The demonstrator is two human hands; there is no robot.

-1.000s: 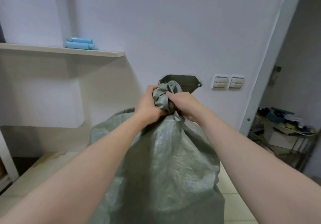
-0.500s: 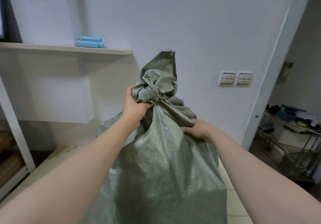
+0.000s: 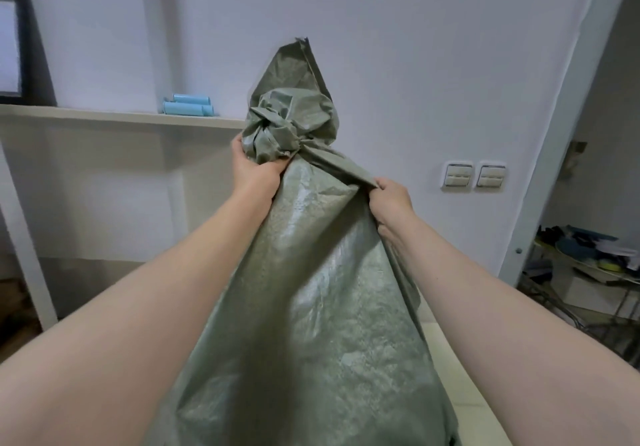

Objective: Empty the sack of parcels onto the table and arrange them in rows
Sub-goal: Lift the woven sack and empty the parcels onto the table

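White painted wall (image 3: 381, 47) fills the background, with a pale wooden shelf (image 3: 104, 114) at 9 o'clock carrying light blue rolls (image 3: 188, 106) at 10 o'clock. At centre stands the grey-green woven plastic sack (image 3: 311, 307), upright, its mouth tied in a bulky knot (image 3: 287, 134) at 12 o'clock; no parcels are visible. Fingers of the left hand (image 3: 254, 172) curl round the neck just under the knot; the right hand (image 3: 391, 196) pinches the fabric strip running from the knot toward 2 o'clock. Judgement: untying is in hand, emptying not begun. Advise steadying the neck and drawing the strip along its own line, without jerking. Clearances: shelf edge near at 10 o'clock, cluttered wire rack (image 3: 595, 272) at 4 o'clock; the pale flat surface (image 3: 460, 376) at 5 o'clock offers tipping room, extent hidden
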